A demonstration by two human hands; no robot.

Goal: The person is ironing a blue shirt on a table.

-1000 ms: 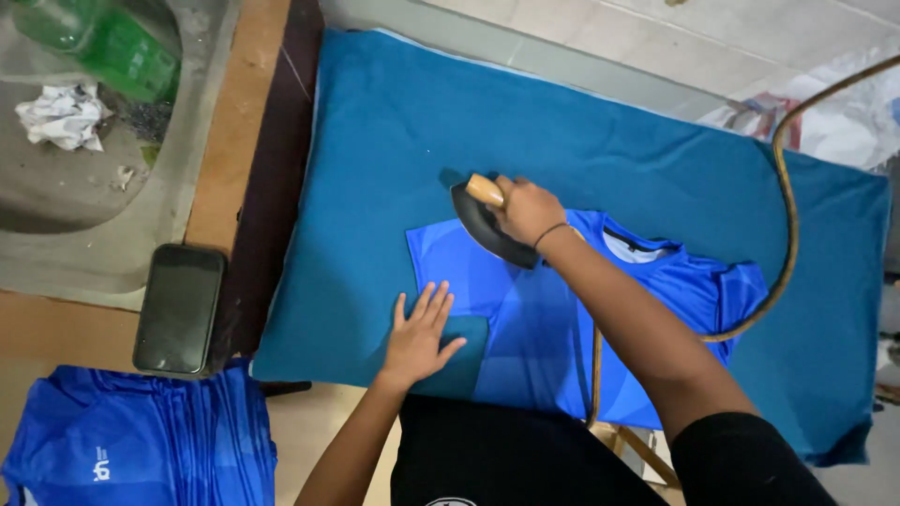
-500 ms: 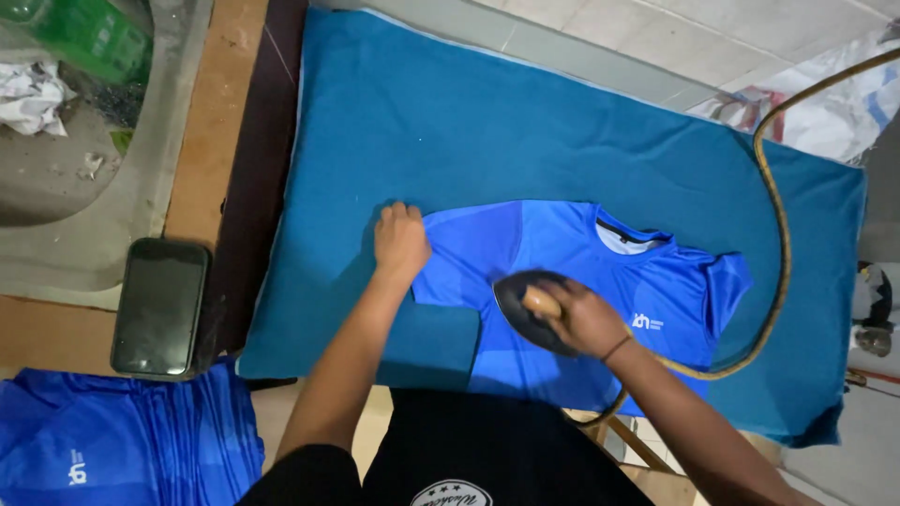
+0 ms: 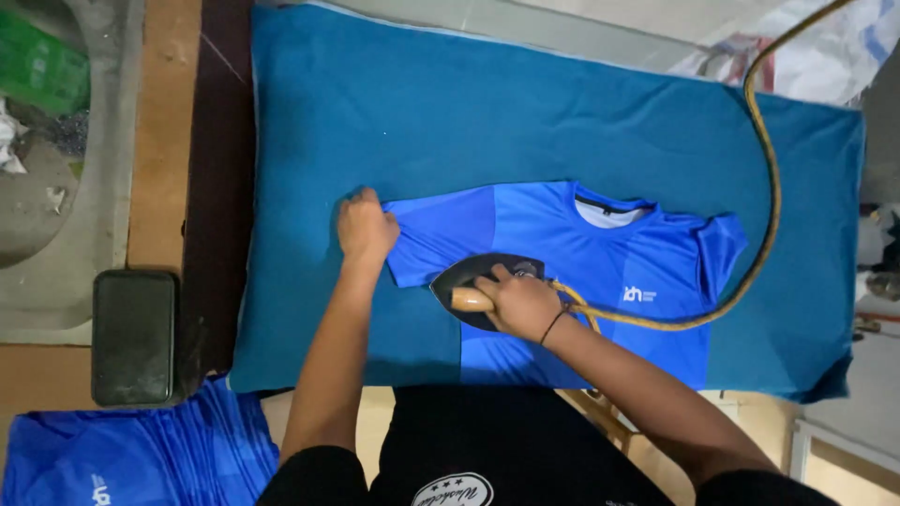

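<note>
A bright blue sports shirt (image 3: 600, 253) lies flat on a teal cloth pad (image 3: 487, 112), collar towards the far side. My right hand (image 3: 520, 302) grips the wooden handle of a black iron (image 3: 464, 281) that rests on the shirt's near left part. A yellow-brown cord (image 3: 764, 187) runs from the iron in a loop to the upper right. My left hand (image 3: 366, 228) is closed on the shirt's left sleeve edge, holding it taut against the pad.
A dark phone (image 3: 134, 337) lies on the wooden surface left of the pad. A stack of folded blue shirts (image 3: 141, 459) sits at the lower left. A grey basin (image 3: 56, 141) with a green object and crumpled paper is at the upper left.
The iron has slid left along the shirt's near part. My left hand has stayed at the left sleeve. The camera has shifted slightly.
</note>
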